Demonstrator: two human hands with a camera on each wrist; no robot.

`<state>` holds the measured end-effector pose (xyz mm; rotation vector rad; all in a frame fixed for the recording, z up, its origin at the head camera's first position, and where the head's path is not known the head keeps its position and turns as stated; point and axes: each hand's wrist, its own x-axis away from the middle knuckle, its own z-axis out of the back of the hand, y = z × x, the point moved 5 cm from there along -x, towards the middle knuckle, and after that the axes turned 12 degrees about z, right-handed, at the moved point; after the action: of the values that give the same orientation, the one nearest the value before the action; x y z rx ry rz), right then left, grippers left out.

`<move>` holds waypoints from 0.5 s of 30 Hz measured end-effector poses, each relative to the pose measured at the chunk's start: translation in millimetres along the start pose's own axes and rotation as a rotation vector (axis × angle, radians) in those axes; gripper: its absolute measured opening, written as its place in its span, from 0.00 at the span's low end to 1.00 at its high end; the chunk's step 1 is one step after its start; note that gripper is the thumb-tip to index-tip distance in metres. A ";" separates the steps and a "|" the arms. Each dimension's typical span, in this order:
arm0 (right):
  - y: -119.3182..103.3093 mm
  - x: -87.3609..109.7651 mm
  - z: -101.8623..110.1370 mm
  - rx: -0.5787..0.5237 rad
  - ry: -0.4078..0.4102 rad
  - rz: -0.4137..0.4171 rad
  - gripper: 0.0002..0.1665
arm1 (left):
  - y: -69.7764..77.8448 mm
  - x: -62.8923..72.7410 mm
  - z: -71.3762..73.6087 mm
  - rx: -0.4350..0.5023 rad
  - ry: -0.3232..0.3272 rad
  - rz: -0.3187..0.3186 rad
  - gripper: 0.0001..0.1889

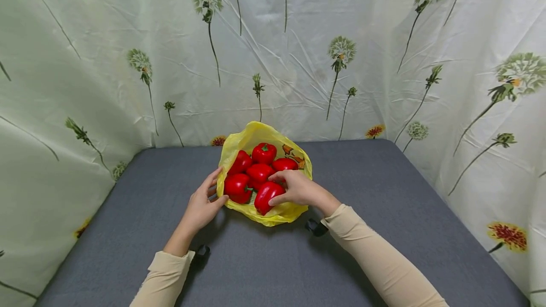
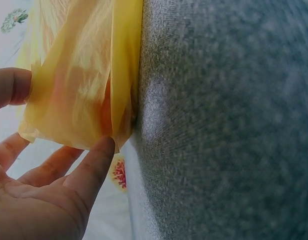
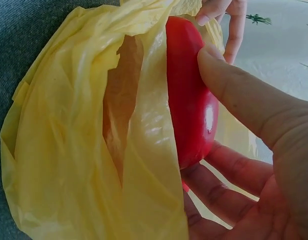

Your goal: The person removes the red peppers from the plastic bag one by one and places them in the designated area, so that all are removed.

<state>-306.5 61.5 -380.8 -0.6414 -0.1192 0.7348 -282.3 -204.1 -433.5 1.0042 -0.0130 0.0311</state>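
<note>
A yellow plastic bag (image 1: 243, 213) lies with its mouth facing up and towards me, holding several red bell peppers (image 1: 238, 188). Inside the near right part of its mouth, my right hand (image 1: 296, 187) grips one bell pepper (image 1: 268, 197), thumb on the near side and fingers round the far side. The right wrist view shows this glossy pepper (image 3: 191, 95) half covered by a fold of the bag (image 3: 149, 125). At the bag's left side, my left hand (image 1: 205, 203) touches the rim with spread, relaxed fingers. Its fingertips (image 2: 106, 145) rest against the thin plastic.
The bag stands on a grey cloth-covered table (image 1: 264, 269), near its far edge. A pale curtain (image 1: 281, 75) printed with dandelions hangs behind and along both sides. Dark wrist straps (image 1: 316, 227) show below the sleeves.
</note>
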 end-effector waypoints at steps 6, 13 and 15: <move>0.6 0.7 4.8 0.007 0.007 0.006 0.38 | -0.1 1.0 0.6 0.003 -0.004 0.003 0.42; -0.9 2.8 13.5 -0.004 0.033 0.022 0.38 | 0.3 1.7 1.1 0.003 0.000 0.010 0.42; -1.1 3.5 16.1 -0.016 0.039 0.022 0.38 | 0.5 1.7 0.2 0.005 -0.003 0.009 0.42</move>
<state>-308.4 71.3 -367.7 -0.6728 -0.0821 0.7422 -280.6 -204.0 -432.9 1.0093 -0.0198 0.0375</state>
